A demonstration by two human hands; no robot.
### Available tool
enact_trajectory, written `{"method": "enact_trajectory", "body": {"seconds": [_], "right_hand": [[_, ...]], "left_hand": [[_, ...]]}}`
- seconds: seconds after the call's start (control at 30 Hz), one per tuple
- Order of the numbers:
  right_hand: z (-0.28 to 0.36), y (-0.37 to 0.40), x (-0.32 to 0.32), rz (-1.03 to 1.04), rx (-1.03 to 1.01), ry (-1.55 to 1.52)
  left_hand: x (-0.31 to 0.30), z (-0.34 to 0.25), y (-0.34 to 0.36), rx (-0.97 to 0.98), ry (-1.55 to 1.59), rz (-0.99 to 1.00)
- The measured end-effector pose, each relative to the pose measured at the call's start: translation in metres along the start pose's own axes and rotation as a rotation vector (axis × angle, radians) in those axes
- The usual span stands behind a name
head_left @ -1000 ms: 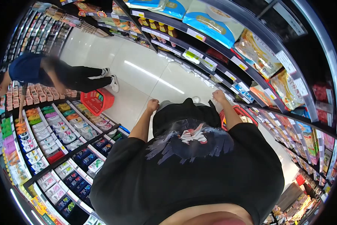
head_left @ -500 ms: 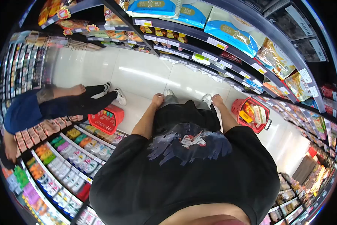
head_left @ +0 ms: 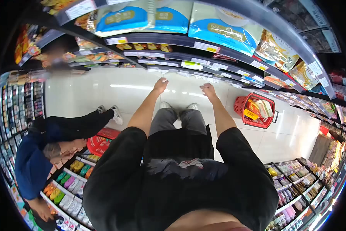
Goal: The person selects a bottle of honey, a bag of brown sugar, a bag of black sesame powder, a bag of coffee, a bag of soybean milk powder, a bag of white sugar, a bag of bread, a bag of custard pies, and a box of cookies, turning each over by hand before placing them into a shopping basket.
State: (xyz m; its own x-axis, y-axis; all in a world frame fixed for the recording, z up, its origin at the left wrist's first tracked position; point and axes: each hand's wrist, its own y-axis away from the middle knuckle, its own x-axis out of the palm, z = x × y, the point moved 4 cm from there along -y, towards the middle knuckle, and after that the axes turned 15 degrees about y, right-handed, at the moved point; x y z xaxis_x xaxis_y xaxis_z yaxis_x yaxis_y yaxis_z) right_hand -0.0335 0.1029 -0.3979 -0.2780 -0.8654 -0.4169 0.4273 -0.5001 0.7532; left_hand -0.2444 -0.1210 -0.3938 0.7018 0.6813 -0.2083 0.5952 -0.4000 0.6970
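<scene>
My left hand (head_left: 160, 85) is held out over the floor in front of the shelf, fingers loosely bent and apart, holding nothing. My right hand (head_left: 208, 91) reaches forward beside it, with its fingers spread a little and nothing in them. Both hands are nearest to the lower tiers of the shelf (head_left: 163, 62), apart from it. Above these tiers lie large blue-and-white bags (head_left: 223, 34) and a gold-and-white package (head_left: 275, 50). To the right of my right hand, a red shopping basket (head_left: 240, 104) stands on the floor with yellow and white packages (head_left: 260, 109) inside.
On the left another person in a dark blue top (head_left: 32, 163) leans beside a second red basket (head_left: 98, 145). Behind me are shelves of colourful bottles and packs (head_left: 67, 186), and more at the right (head_left: 292, 192). Glossy pale tiles (head_left: 134, 90) cover the aisle floor.
Both my hands have risen from beside my legs and stretched forward toward the shelf. The bags now appear larger. The other person has shifted lower in view.
</scene>
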Motion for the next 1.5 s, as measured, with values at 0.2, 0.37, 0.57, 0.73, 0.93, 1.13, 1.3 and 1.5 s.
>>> {"method": "enact_trajectory", "body": {"seconds": [0.2, 0.37, 0.57, 0.73, 0.93, 1.13, 1.3, 1.5], "right_hand": [[0.012, -0.114, 0.007, -0.213, -0.130, 0.026], [0.029, -0.161, 0.016, -0.437, -0.196, 0.138], [0.016, -0.195, 0.034, -0.061, -0.001, -0.460], [0.033, -0.221, 0.066, -0.111, -0.121, -0.454], [0.016, -0.258, 0.090, -0.152, -0.065, -0.093], [0.000, -0.064, 0.060, 0.094, -0.351, -0.268], [-0.033, 0.160, 0.019, 0.316, -0.325, -0.564], [-0.008, 0.308, -0.040, 0.078, -0.296, -0.590]], "left_hand": [[0.073, -0.011, -0.106, 0.314, -0.006, 0.007], [0.105, -0.007, -0.154, 0.292, -0.015, -0.049], [0.148, -0.024, -0.154, 0.022, 0.654, 0.206], [0.144, -0.043, -0.120, 0.065, 0.304, 0.232], [0.096, 0.016, -0.120, 0.029, 0.353, 0.102], [0.062, 0.067, -0.017, -0.225, 0.882, -0.021], [0.077, 0.010, 0.131, -0.359, 1.092, 0.565], [0.109, -0.056, 0.256, -0.091, 0.771, 0.673]]}}
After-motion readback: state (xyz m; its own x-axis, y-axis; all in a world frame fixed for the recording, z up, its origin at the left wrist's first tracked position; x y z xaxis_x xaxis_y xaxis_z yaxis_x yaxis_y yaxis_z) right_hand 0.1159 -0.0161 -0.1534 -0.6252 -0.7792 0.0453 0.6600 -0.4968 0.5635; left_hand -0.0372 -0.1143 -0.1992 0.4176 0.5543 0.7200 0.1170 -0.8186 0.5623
